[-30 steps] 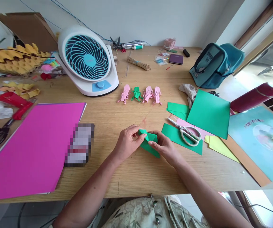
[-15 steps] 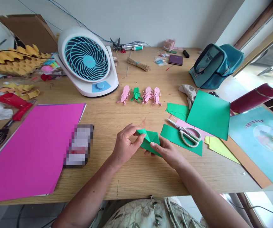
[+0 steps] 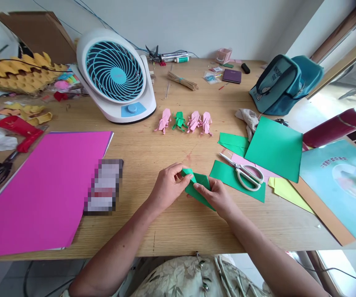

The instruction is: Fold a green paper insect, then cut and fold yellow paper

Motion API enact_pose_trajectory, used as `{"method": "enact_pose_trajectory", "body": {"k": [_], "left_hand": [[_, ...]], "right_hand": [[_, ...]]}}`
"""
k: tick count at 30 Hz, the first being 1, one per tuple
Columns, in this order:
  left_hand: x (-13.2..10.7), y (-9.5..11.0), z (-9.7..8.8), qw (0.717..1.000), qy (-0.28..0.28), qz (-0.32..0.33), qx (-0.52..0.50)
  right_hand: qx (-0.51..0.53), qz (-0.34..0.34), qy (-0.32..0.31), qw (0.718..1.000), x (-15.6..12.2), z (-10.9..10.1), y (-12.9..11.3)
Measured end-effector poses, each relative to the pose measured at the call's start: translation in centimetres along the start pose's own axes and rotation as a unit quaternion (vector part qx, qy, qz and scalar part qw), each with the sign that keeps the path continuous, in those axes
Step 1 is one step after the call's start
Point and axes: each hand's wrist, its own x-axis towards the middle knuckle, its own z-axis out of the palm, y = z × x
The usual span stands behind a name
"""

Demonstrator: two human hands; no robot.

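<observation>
A partly folded sheet of green paper (image 3: pixel 200 197) is held between both hands over the wooden table. My left hand (image 3: pixel 172 180) pinches its upper left corner between thumb and fingers. Around its right side my right hand (image 3: pixel 217 196) is closed, the thumb pressing on top and the other fingers mostly hidden behind. Beyond the hands stand several folded paper figures in a row, pink ones (image 3: pixel 194 122) and a green one (image 3: pixel 179 120). White-handled scissors (image 3: pixel 248 176) lie to the right, on a green paper strip (image 3: pixel 224 174).
A fan (image 3: pixel 116 78) stands at the back left, magenta paper (image 3: pixel 41 194) and a phone (image 3: pixel 105 187) nearer. On the right are a green sheet (image 3: pixel 275 148), a teal bag (image 3: pixel 284 84), a dark red bottle (image 3: pixel 335 128) and a pale blue book (image 3: pixel 345 181). A stick bundle (image 3: pixel 182 81) lies behind.
The right thumb has slid slightly left across the green paper, and the paper is tilted more, its lower right corner lower. Both hands still hold it. The camera view has shifted a little.
</observation>
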Motion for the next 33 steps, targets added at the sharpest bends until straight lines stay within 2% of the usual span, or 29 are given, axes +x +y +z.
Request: {"method": "enact_pose_trajectory", "body": {"k": [5, 11, 17, 22, 27, 33], "left_hand": [[-0.02, 0.0, 0.0, 0.999, 0.006, -0.022, -0.027], [0.07, -0.02, 0.01, 0.999, 0.046, 0.0, -0.003], [0.16, -0.31, 0.01, 0.999, 0.0, -0.017, -0.034], [0.06, -0.66, 0.27, 0.999, -0.004, -0.011, -0.051], [-0.09, -0.58, 0.64, 0.987, -0.043, -0.064, -0.139], [-0.23, -0.12, 0.49, 0.98, -0.043, -0.112, -0.162]], "right_hand": [[0.01, 0.002, 0.001, 1.0, 0.01, 0.22, 0.11], [-0.002, -0.004, 0.017, 1.0, -0.01, 0.27, 0.4], [0.01, -0.008, 0.015, 1.0, 0.02, 0.38, 0.49], [0.015, -0.017, 0.015, 1.0, -0.07, 0.37, 0.59], [0.034, -0.038, 0.018, 0.999, -0.24, 0.81, 0.23], [0.0, -0.02, -0.007, 1.0, -0.1, 0.99, 0.22]]}}
